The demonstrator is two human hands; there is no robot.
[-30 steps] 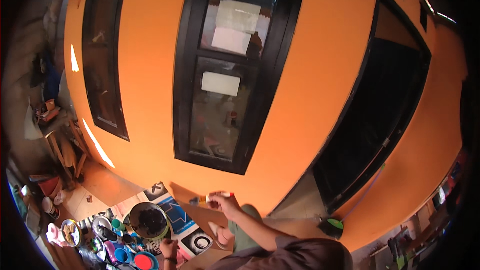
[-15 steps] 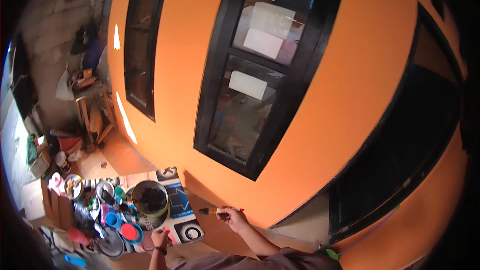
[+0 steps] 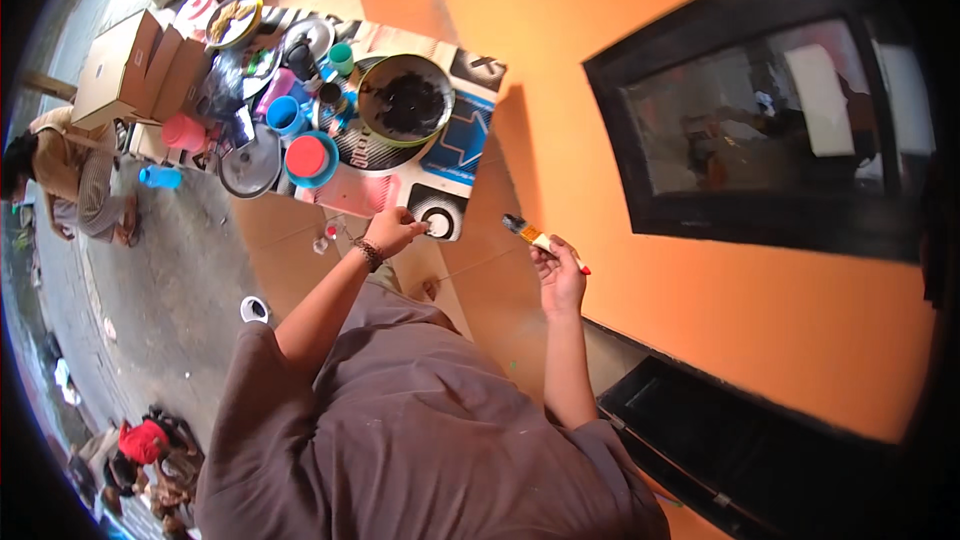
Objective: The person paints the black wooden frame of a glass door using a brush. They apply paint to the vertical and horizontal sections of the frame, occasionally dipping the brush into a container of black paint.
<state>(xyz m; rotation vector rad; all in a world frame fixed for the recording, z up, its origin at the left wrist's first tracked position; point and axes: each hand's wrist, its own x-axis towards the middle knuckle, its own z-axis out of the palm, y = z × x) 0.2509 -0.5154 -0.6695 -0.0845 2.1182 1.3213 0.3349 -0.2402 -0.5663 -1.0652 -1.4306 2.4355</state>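
In my right hand (image 3: 560,278) is a paintbrush (image 3: 530,233), gripped by its pale handle with the dark bristles pointing up and left. It is held in the air between the table and the orange wall. My left hand (image 3: 393,231) is at the near edge of the table (image 3: 345,196), its fingers curled and pressed together; whether they hold anything is hidden. Just beyond it, on the table's printed cover, stands a large round bowl (image 3: 449,108) with a dark coating or contents. A red-lidded blue container (image 3: 306,156) sits left of the bowl.
Cups, a grey round lid (image 3: 250,168), a food bowl (image 3: 256,18) and a cardboard box (image 3: 117,68) crowd the table's left. The orange wall (image 3: 540,60) with a black-framed window rises at right. People (image 3: 85,175) sit at far left. A white cup (image 3: 254,309) is on the ground.
My view has tilted down and turned, so the table appears higher and my torso shows. The paintbrush stays in my right hand; my left hand remains beside the table's near edge.
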